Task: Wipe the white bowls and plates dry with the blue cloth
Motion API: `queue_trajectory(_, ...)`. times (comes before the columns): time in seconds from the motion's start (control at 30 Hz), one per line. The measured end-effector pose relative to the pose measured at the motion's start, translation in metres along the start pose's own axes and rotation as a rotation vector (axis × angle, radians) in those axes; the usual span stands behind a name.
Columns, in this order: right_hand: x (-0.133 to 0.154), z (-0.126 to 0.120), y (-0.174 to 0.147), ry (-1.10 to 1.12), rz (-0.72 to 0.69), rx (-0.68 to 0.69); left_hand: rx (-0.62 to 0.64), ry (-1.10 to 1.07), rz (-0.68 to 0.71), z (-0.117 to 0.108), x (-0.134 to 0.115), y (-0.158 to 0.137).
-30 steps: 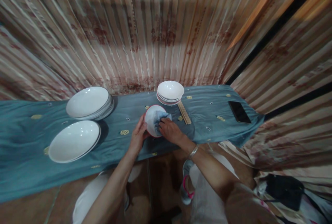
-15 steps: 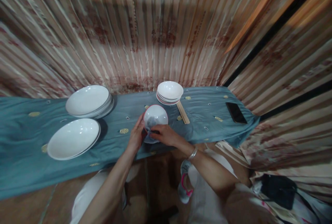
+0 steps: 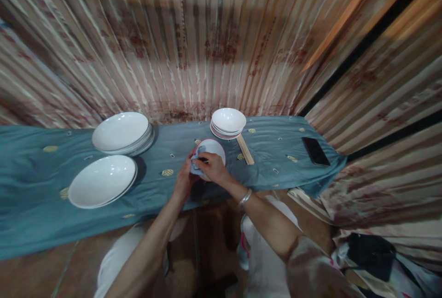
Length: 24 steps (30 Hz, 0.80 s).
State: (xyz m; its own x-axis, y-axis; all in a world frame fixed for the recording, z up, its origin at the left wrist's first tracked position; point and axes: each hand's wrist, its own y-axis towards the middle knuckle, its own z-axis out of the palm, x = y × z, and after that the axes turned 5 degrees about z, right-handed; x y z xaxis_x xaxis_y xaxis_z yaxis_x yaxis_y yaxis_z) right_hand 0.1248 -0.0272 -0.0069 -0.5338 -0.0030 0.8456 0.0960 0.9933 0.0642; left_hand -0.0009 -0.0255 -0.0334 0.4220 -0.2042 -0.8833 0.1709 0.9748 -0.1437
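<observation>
We have red-rimmed bowl (image 3: 216, 149) over blue tablecloth (image 3: 272, 143), left hand (image 3: 185, 177) gripping its side, right hand (image 3: 213, 167) pinching cloth (image 3: 195, 166) at its rim. Wiping looks unfinished. Behind, bowl stack (image 3: 228, 122) beside chopsticks (image 3: 245, 150): wiped or not, we cannot tell.

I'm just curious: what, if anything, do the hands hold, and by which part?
Left hand: a white bowl, by its left side. Right hand: a bluish cloth, bunched, exact part unclear.
</observation>
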Motion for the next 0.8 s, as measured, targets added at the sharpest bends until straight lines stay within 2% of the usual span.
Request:
queue_trajectory(0.17,-0.001,-0.005,0.022,0.16,0.065,-0.053,-0.022,0.018,-0.01,-0.001,0.0,-0.001)
queue_trajectory(0.27,0.001,-0.008,0.026,0.173,0.064,-0.065,-0.019,-0.001,0.006,-0.002,0.0,-0.001)
queue_trajectory(0.4,0.004,-0.009,0.02,0.08,0.018,0.021,-0.057,-0.019,-0.023,-0.005,0.002,0.001)
queue_trajectory(0.53,0.003,-0.009,0.018,0.054,0.007,0.068,-0.033,-0.014,-0.029,-0.006,0.002,0.002)
queue_trajectory(0.67,-0.004,-0.009,0.028,0.215,0.006,0.016,0.005,0.064,-0.022,-0.007,-0.001,-0.001)
queue_trajectory(0.8,-0.013,-0.01,0.039,0.493,0.145,-0.058,0.114,0.097,0.012,-0.007,-0.007,-0.006)
